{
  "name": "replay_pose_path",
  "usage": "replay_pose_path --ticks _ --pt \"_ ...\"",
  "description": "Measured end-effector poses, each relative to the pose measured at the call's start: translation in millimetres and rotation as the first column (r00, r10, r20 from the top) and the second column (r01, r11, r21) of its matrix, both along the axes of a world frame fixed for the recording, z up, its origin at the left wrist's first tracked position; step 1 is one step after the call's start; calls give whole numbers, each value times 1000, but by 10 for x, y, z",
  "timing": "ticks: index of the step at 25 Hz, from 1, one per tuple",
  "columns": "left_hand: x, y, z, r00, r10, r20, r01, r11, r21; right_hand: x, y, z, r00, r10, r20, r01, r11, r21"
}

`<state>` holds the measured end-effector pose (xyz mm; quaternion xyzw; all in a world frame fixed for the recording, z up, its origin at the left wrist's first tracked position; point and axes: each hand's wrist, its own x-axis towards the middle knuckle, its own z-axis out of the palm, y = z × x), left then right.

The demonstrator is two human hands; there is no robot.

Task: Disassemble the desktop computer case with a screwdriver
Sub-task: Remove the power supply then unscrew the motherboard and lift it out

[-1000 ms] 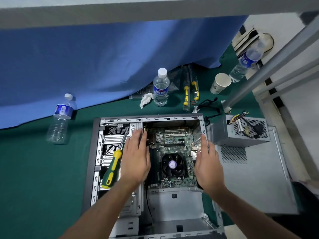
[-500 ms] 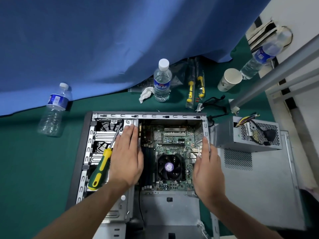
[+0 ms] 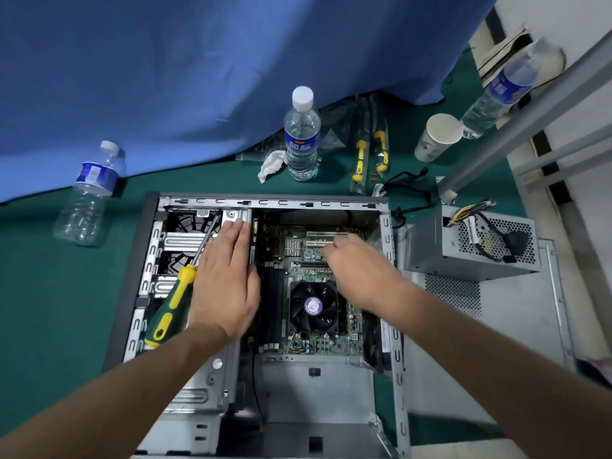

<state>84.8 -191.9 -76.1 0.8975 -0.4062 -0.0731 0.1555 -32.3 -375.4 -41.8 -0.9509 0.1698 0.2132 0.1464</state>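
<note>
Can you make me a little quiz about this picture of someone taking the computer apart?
1. True or false: the left hand holds the screwdriver.
2. What sits outside the computer case, on its right? A) power supply box B) keyboard C) laptop
3. Fill in: the right hand reaches over the green ____.

Key: 1 false, it lies beside the hand. 2 A. 3 motherboard.

Hands (image 3: 225,279) inside open computer case (image 3: 265,203)
</note>
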Motion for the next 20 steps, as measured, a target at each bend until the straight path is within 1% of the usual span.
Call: replay_pose_path --ticks 2,3,5,10,13,17,20 --pt "7 1 -21 1000 -2 8 2 1000 -8 217 -146 -95 963 97 -253 -84 995 62" --pt "6 9 -28 1000 1 5 -1 1000 -9 283 -188 -162 929 137 -344 -116 990 80" --pt "6 12 -19 1000 5 -7 -5 1000 -8 382 -240 -299 882 180 -435 -159 984 85" --pt "12 6 -19 1000 -6 1 6 1000 -4 389 -284 -459 822 218 -527 -167 976 143" --pt "4 8 -14 1000 -2 4 2 1000 -5 365 -268 -442 848 210 -486 -195 977 83" --pt "16 4 -31 1000 -4 8 4 1000 -2 414 -313 -400 885 164 -435 -168 985 29" --pt "18 5 -42 1000 -4 10 4 1000 -4 492 -423 -433 855 140 -500 -143 989 33"
